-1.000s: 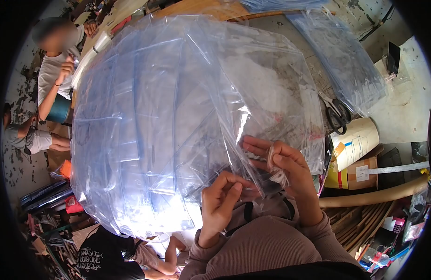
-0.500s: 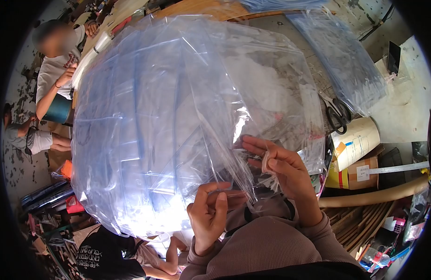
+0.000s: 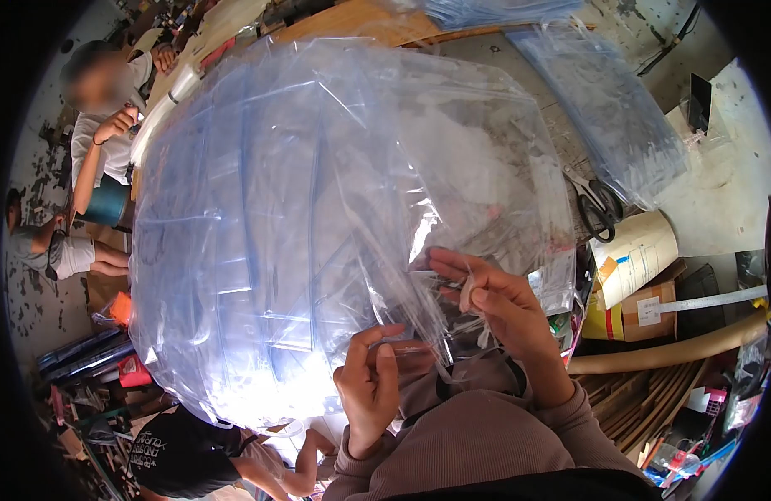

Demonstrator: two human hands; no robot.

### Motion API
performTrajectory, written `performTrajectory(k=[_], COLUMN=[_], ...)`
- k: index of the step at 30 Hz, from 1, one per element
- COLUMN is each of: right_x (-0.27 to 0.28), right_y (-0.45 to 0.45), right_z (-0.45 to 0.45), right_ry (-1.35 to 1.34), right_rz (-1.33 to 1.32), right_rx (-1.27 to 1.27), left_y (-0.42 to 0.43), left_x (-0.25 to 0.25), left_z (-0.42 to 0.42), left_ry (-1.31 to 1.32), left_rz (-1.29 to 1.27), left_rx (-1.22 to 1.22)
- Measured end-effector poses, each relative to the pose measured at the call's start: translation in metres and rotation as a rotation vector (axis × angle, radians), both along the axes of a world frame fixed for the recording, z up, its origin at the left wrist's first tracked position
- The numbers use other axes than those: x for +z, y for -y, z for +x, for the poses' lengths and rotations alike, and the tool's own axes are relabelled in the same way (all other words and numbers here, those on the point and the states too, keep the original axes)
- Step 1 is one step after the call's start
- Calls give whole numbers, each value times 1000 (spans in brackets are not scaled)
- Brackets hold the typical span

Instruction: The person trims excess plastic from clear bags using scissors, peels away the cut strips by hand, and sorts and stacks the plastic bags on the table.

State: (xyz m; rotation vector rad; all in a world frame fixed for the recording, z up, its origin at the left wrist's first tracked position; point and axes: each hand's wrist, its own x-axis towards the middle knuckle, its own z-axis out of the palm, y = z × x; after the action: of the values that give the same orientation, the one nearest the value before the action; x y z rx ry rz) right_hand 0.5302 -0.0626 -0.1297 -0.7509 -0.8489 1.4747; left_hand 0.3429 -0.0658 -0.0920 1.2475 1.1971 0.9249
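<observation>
A large, wrinkled clear plastic sheet (image 3: 277,175) spreads over the work surface in front of me, with a bluish tint on its left side. Gathered folds of it run down toward my lap. My left hand (image 3: 370,380) pinches the near edge of the sheet between thumb and fingers. To its right, my right hand (image 3: 509,311) has its fingers against the folds. Between its thumb and forefinger is a small whitish, translucent strip (image 3: 467,294), too blurred to name exactly; a pale end hangs below.
Black-handled scissors (image 3: 598,209) lie right of the sheet, near a stack of bluish plastic (image 3: 611,108). A paper roll (image 3: 640,255), a cardboard box (image 3: 649,313) and a tan tube (image 3: 678,346) are at the right. Several people are around the left side, one in a black shirt (image 3: 181,455).
My right hand has shifted slightly left, and the whitish strip now sits lower and closer in its fingers. My left hand stays nearly in place. A person at upper left has raised a hand.
</observation>
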Motion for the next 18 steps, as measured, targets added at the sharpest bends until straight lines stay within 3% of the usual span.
performTrajectory(k=[3,5,6,7,9,13,15,18], right_x=[5,22,17,15,14,32,54,86], right_y=[1,1,2,3,3,-2,-11,-29], right_z=[-1,-11,-18,-23,-29,-10,16,59], right_ry=[229,656,774,785,776,891,1113,1336], right_rz=[45,307,386,388,454,455,440,435], right_rx=[42,98,125,104,170,187,-133,-557], left_y=[2,2,2,2,0,-2,1,-4], left_x=[-14,-19,-18,-16,-5,-9,-6,-29], left_z=[-10,-10,-4,-1,0,-4,-13,-46], left_ry=[8,36,169,306,281,94,287,517], left_rz=[49,104,202,297,241,261,143,302], left_rx=[5,-14,19,49,-38,87,216,135])
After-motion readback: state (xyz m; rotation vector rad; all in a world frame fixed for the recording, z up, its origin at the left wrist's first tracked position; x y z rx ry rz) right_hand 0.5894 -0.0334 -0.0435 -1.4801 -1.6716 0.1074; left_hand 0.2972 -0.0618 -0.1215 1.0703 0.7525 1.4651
